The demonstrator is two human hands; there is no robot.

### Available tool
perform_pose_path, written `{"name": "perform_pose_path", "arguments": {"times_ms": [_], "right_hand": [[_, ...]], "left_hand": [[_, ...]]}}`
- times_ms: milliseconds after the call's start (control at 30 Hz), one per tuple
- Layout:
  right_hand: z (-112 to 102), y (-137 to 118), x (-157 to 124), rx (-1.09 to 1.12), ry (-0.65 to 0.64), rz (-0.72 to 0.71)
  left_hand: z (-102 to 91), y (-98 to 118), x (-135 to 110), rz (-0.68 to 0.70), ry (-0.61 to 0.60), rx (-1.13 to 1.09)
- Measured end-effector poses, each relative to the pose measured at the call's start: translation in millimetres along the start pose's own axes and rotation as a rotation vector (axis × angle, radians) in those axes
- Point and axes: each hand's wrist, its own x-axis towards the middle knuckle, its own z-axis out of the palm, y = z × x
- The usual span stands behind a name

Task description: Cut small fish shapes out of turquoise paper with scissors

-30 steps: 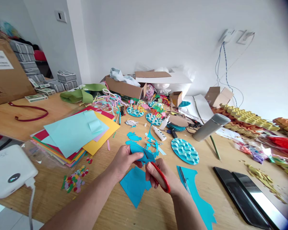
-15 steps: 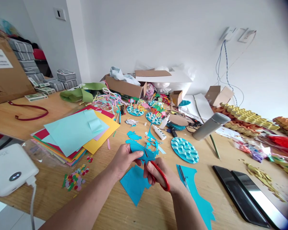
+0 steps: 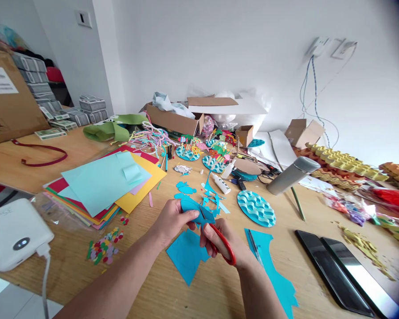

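Note:
My left hand (image 3: pixel 175 219) pinches a piece of blue paper (image 3: pixel 190 206) between thumb and fingers, above the table. My right hand (image 3: pixel 223 239) is closed round red-handled scissors (image 3: pixel 228 250), whose blades meet the paper's right part. Below my hands lies a blue paper sheet (image 3: pixel 185 256) with a faint drawn outline. Blue fish-like cutouts (image 3: pixel 185 188) and blue scraps (image 3: pixel 211 199) rest just beyond. To the right, a pen (image 3: pixel 253 244) lies on a larger cut blue sheet (image 3: pixel 272 274).
A stack of coloured paper (image 3: pixel 99 181) and paper dots (image 3: pixel 104 246) are on the left, near a white power bank (image 3: pixel 18 235). Rightward are a wavy blue oval (image 3: pixel 256 208), a grey tumbler (image 3: pixel 291 176) and two phones (image 3: pixel 332 270). Glue bottles (image 3: pixel 221 183) stand farther back.
Almost nothing differs. Both hands keep their hold on the paper and the scissors in nearly the same place; the view has shifted very slightly.

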Motion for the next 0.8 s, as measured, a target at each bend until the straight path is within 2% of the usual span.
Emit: {"name": "perform_pose_path", "arguments": {"times_ms": [267, 800], "right_hand": [[1.0, -7.5, -3.1, -0.019, 0.03, 0.044], [1.8, -7.2, -1.4, -0.013, 0.052, 0.068]], "left_hand": [[0.0, -0.1, 0.6, 0.005, 0.006, -0.014], [-1.0, -3.2, 0.9, 0.012, 0.011, -0.016]]}}
